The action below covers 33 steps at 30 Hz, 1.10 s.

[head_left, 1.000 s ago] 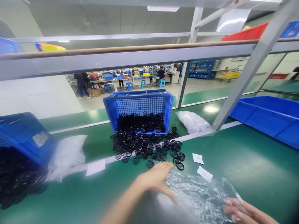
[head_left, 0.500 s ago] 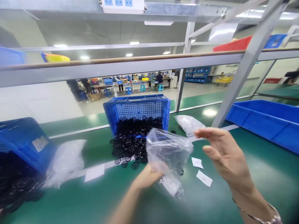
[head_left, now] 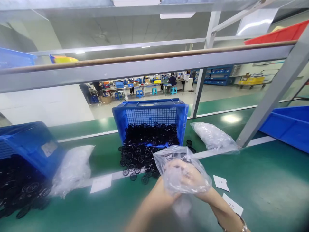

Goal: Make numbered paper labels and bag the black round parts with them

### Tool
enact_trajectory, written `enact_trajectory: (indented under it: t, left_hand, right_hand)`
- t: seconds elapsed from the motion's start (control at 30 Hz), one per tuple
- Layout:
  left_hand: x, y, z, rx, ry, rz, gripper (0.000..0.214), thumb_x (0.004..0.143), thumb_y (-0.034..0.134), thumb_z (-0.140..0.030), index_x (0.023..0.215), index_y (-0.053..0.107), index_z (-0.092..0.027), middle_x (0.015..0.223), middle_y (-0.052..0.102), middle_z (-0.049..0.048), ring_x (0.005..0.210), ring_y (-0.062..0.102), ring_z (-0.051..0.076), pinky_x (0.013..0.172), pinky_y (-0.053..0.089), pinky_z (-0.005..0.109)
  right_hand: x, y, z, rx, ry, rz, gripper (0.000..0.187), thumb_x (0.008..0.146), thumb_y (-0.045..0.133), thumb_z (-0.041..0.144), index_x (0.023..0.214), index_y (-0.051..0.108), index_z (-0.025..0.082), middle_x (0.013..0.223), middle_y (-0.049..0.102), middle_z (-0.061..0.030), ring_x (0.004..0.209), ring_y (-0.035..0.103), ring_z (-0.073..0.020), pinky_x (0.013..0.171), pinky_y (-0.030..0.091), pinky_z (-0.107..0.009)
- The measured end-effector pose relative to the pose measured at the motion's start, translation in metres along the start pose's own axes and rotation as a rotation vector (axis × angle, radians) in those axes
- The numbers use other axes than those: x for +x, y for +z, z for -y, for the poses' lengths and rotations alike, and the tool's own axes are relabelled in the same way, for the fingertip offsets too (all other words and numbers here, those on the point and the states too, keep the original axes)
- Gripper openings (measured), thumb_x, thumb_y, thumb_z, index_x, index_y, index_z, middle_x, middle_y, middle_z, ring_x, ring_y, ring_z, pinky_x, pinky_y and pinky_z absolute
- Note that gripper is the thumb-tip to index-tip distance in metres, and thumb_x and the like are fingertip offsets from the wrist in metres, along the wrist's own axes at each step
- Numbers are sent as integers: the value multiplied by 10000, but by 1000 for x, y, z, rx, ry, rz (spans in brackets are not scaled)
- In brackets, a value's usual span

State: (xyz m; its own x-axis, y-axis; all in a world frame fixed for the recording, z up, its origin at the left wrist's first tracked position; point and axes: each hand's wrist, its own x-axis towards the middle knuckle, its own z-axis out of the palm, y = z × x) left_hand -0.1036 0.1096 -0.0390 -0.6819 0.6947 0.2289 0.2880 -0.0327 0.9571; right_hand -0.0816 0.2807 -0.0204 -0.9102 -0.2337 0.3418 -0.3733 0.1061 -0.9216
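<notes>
A clear plastic bag [head_left: 180, 167] hangs in front of me above the green table. My left hand [head_left: 159, 196] grips the bag from below, fingers closed on its lower part. My right hand [head_left: 193, 180] is inside or behind the bag, seen through the film, and holds it as well. Just beyond the bag, a heap of small black plastic rings [head_left: 142, 154] spills out of a tipped blue crate [head_left: 151, 111] onto the table.
A second tipped blue crate [head_left: 29, 145] with black rings lies at the left, with a filled white bag [head_left: 72, 167] beside it. Another filled bag [head_left: 213, 137] lies at the right. Paper slips [head_left: 220, 183] and a blue tray [head_left: 289, 125] are to the right. People work far behind.
My right hand, open in the air half a second ago, has come down onto the bag. Earlier the bag lay flat on the table under both hands.
</notes>
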Motion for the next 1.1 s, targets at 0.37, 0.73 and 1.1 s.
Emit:
enact_trajectory:
  t: [0.37,0.73,1.1]
  left_hand:
    - [0,8,15,-109,-143,193,450,862,667,-537,1100,694,-156,1018,650,41,980,579,196,961,455,335]
    - [0,10,-1,182,-177,291,225,909,529,-322,870,687,-168,747,592,-14,689,542,132,704,444,242]
    - [-15,-4,-18,1596,1205,330,463,998,308,-221,1392,547,-173,1504,520,48,1397,428,120,1175,385,245]
  right_hand:
    - [-1,-1,-1,199,74,24,306,995,529,451,861,685,224,855,646,-41,919,610,-235,959,467,-417]
    - [-14,-29,10,638,-14,-46,369,809,778,438,1102,630,269,641,372,56,553,257,-132,556,324,-310]
    - [-12,-18,43,481,173,10,327,893,727,454,770,622,171,667,492,38,576,446,-84,569,393,-231]
